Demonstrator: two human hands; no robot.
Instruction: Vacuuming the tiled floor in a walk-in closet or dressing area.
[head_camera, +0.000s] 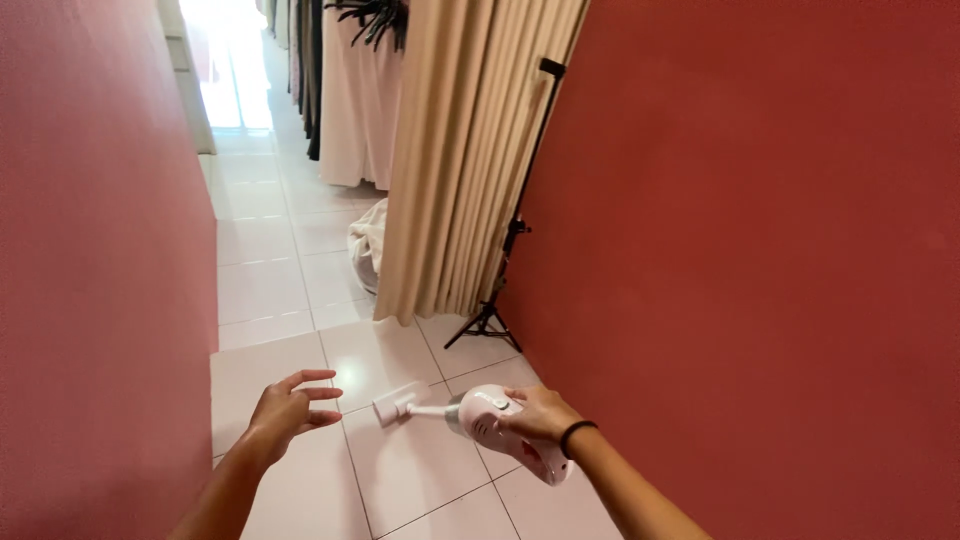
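My right hand (540, 413) grips the handle of a white and pink handheld vacuum cleaner (492, 420). Its thin tube runs down to a white floor nozzle (398, 404) resting on the white floor tiles (290, 270). A black band sits on my right wrist. My left hand (289, 408) hovers over the tiles to the left of the nozzle, fingers spread, holding nothing.
Red walls (760, 250) close in on both sides of a narrow passage. A beige curtain (470, 150) hangs ahead on the right, with a black tripod stand (505, 270) against it. A white cloth bundle (368, 245) lies on the floor; clothes hang further back.
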